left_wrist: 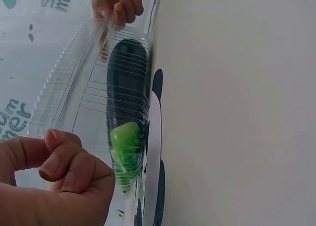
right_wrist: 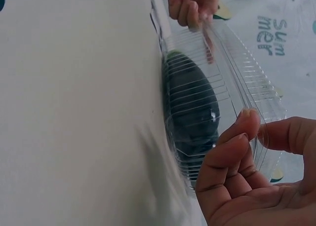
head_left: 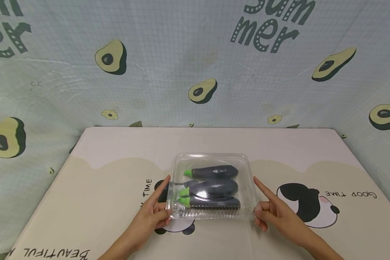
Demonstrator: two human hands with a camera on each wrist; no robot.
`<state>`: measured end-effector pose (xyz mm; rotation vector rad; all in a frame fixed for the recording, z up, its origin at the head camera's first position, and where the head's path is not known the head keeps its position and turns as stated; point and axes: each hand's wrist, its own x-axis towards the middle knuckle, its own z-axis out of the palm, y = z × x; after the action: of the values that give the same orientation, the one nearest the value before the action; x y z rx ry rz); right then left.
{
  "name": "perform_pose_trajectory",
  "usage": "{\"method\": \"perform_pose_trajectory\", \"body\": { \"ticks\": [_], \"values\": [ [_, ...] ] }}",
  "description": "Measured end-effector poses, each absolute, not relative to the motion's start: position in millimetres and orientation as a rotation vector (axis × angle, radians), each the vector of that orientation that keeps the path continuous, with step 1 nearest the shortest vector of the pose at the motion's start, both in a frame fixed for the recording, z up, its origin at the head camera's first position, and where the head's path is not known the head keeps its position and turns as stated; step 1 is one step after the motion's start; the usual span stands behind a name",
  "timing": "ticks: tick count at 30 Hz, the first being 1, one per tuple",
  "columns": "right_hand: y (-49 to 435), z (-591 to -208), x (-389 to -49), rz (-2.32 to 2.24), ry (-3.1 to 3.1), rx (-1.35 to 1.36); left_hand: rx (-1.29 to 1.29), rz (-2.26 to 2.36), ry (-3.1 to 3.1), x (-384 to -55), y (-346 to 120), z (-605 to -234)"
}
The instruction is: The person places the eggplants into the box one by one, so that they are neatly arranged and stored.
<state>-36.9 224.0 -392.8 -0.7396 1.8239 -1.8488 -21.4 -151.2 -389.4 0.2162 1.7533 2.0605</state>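
A clear plastic clamshell box [head_left: 214, 213] sits in the middle of the table, its lid over the base. Inside lie dark purple eggplants with bright green stems: one at the far side [head_left: 216, 172], a plumper one [head_left: 214, 188] in the middle and one along the near side [head_left: 214, 202]. My left hand [head_left: 149, 213] pinches the rim at the near left corner, index finger stretched along the side. At the near right corner my right hand [head_left: 276, 213] pinches the rim likewise. Whether the box touches the table cannot be told.
The table [head_left: 110, 209] has a pale cover printed with lettering and a black-and-white puppy [head_left: 307, 206]. Behind and beside it hangs a light curtain [head_left: 159, 72] patterned with avocados. The table's back edge lies beyond the box.
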Motion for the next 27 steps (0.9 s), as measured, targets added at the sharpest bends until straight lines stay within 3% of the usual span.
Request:
{"method": "perform_pose_trajectory", "body": {
  "ticks": [27],
  "values": [
    [220.9, -393.5, -34.3, -1.843, 1.898, -0.65, 0.265, 2.08, 1.728, -21.0, -152.9, -393.6]
  ]
}}
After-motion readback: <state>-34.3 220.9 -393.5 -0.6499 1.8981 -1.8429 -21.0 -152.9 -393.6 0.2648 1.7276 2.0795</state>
